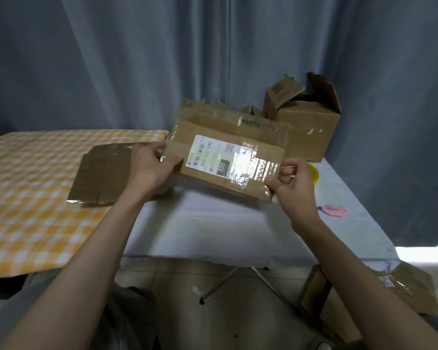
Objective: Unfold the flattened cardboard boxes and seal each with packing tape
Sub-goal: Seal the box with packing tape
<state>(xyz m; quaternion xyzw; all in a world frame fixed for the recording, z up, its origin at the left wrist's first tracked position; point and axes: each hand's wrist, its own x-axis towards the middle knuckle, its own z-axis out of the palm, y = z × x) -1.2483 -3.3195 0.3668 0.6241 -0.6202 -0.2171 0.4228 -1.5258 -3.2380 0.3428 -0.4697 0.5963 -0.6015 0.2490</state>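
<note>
The person is holding a flattened brown cardboard box with a white shipping label and shiny clear tape (pixel 228 160) up above the white-covered table (pixel 213 223). The left hand (pixel 149 168) is gripping its left edge, fingers curled round it; the right hand (pixel 292 180) is pinching the lower right corner between thumb and fingers. Just left of the left hand, a stack of flat brown cardboard sheets (pixel 99 178) is lying on the yellow checked cloth (pixel 31 198). Beyond the right hand an open brown carton (pixel 306 127) is standing; a pink cutter (pixel 333 210) is lying near that wrist.
</note>
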